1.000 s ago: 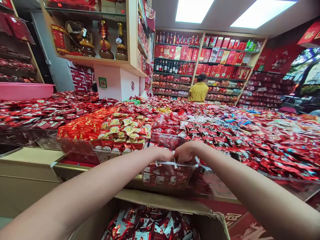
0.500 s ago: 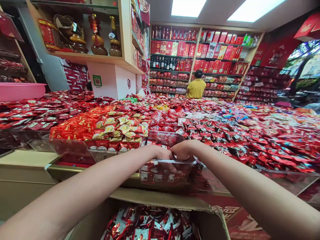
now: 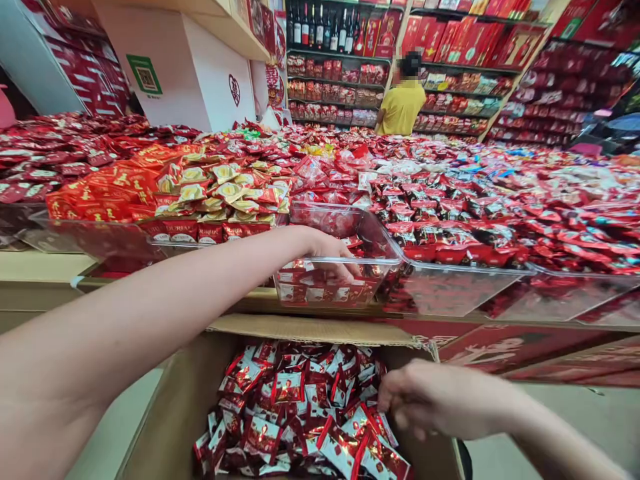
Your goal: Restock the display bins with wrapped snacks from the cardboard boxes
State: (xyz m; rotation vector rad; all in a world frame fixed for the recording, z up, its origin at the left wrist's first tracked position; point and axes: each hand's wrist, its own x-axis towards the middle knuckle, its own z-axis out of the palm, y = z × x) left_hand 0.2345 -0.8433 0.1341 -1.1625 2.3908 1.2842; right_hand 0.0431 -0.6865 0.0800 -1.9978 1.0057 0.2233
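Observation:
My left hand [image 3: 333, 257] is down inside a clear plastic bin [image 3: 390, 250]. Its fingers, seen partly through the front wall, are apart and reach to the small red-and-white wrapped packets [image 3: 315, 292] at the bottom, some set in rows. Below the bin stands an open cardboard box [image 3: 173, 407] with a loose heap of red-and-white packets [image 3: 290, 387]. My right hand [image 3: 425, 400] hovers at the right side of this heap, slightly blurred, with loosely bent fingers apart and nothing visible in them.
Bins of gold-and-red packets [image 3: 220, 190], orange-red packets [image 3: 107, 193] and dark red packets [image 3: 450, 230] flank the clear bin. A white pillar [image 3: 165, 67] rises behind at left. Someone in a yellow shirt [image 3: 403, 107] stands at the far shelves.
My right hand has left the clear bin and come down to the cardboard box. My left hand stays in the bin. The view has tilted down, showing more of the box.

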